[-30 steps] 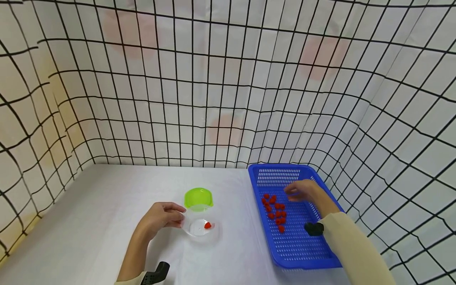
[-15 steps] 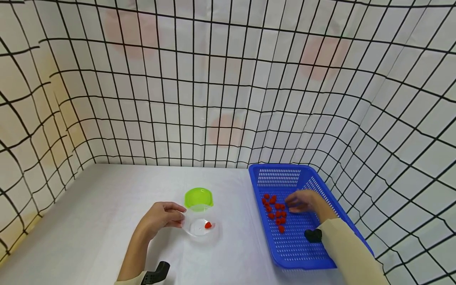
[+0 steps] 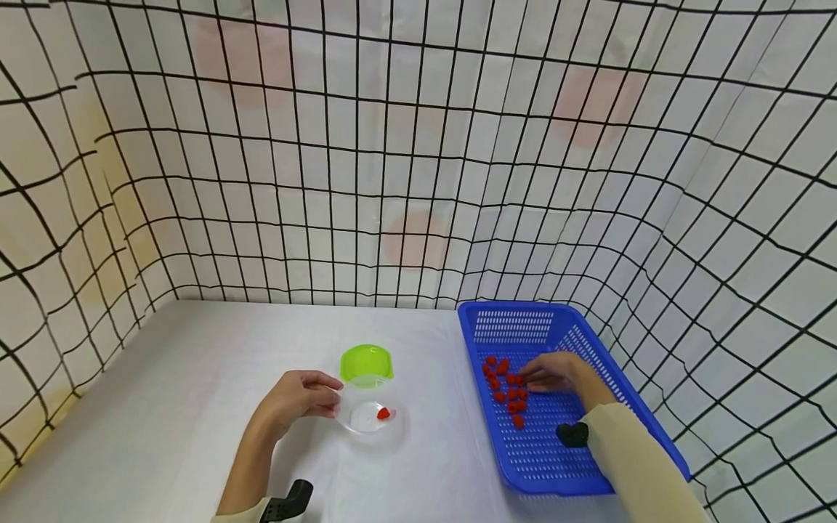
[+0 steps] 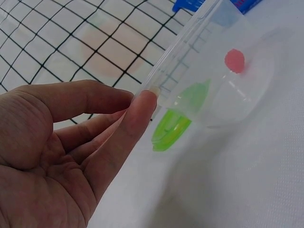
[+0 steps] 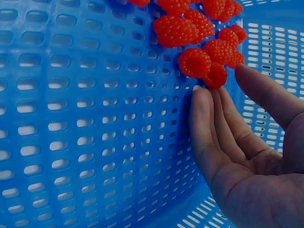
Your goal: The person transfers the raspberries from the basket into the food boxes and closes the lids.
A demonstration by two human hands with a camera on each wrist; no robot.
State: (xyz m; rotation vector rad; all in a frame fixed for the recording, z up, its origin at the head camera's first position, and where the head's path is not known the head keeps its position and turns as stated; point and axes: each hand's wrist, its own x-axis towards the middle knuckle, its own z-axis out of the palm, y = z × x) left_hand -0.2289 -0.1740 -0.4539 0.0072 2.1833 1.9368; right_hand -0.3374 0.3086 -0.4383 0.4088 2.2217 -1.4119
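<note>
With thumb and index finger, my left hand point(image 3: 299, 399) pinches the rim of a clear plastic bowl point(image 4: 221, 102), which is tilted over the white table. One red raspberry point(image 4: 234, 61) lies inside the bowl. My right hand point(image 3: 554, 374) reaches down into the blue basket point(image 3: 532, 479), its fingers extended and the thumb spread away from them. In the right wrist view its fingertips point(image 5: 199, 95) are right at a raspberry point(image 5: 215, 75) on the edge of a cluster. Several other raspberries point(image 5: 175, 31) are grouped there on the perforated floor.
A bright green lid point(image 3: 365, 361) lies on the white table point(image 3: 183, 407) just behind the bowl. Black netting point(image 3: 356, 174) over white sheeting surrounds the table at the back and both sides. The basket stands near the right netting.
My right hand has lowered into the basket and come up to the near edge of the raspberry cluster. The left hand and the bowl have stayed in place.
</note>
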